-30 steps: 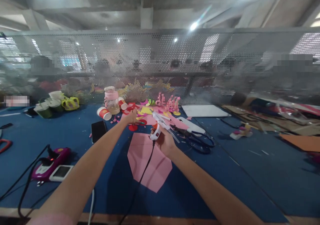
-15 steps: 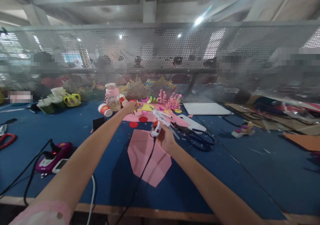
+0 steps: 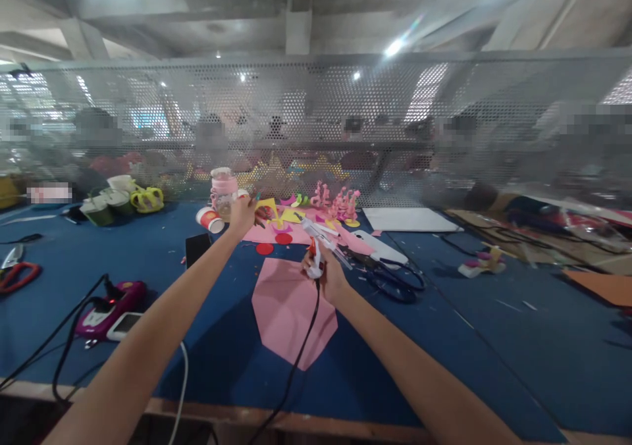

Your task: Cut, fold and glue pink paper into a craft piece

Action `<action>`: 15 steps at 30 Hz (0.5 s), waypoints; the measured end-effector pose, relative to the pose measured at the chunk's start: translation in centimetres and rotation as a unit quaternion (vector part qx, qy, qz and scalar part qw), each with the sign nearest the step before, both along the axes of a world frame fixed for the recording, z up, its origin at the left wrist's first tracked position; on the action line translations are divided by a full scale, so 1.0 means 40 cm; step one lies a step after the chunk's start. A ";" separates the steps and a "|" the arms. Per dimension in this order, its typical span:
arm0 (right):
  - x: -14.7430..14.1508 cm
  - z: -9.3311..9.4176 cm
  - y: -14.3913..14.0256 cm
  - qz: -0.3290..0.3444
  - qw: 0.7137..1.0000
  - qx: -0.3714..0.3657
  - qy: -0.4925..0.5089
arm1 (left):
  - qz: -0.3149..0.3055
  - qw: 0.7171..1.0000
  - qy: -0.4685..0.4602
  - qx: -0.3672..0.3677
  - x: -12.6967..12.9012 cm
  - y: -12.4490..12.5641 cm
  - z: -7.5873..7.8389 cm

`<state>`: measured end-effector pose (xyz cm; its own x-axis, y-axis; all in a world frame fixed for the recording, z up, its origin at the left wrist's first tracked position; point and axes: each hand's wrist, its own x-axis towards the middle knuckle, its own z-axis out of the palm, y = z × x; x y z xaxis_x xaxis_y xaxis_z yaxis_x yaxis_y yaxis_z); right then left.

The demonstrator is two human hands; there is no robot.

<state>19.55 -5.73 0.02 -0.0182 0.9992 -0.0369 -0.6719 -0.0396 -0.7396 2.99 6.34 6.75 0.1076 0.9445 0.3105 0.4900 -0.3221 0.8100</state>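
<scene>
Above pink sheet [image 3: 291,310], glue gun [image 3: 316,251] within right grip [image 3: 330,277]

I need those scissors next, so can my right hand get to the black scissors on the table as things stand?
Probably not right away: the right hand is closed around the glue gun. The black scissors lie just beside it on the blue table, with nothing between.

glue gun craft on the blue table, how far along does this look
Done: pink cut-out figures stand finished at the back, with red paper circles already cut. In hand: the right hand grips the glue gun, while the left hand has picked up a small yellow paper piece. Left: the large pink sheet lies uncut, and the yellow piece isn't glued to anything yet.
</scene>
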 end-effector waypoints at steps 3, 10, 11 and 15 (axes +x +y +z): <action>0.001 -0.002 -0.004 -0.011 0.999 0.029 -0.032 | -0.003 1.000 0.009 -0.005 -0.010 -0.076 -0.026; -0.006 0.011 -0.019 -0.038 0.986 0.096 -0.131 | -0.008 0.997 -0.061 -0.040 -0.027 -0.197 -0.036; -0.008 0.013 -0.022 -0.031 0.984 0.102 -0.140 | -0.006 0.996 -0.075 -0.053 -0.026 -0.204 -0.036; -0.014 0.014 -0.033 -0.014 0.980 0.110 -0.165 | 0.008 0.986 -0.134 -0.097 -0.021 -0.222 -0.039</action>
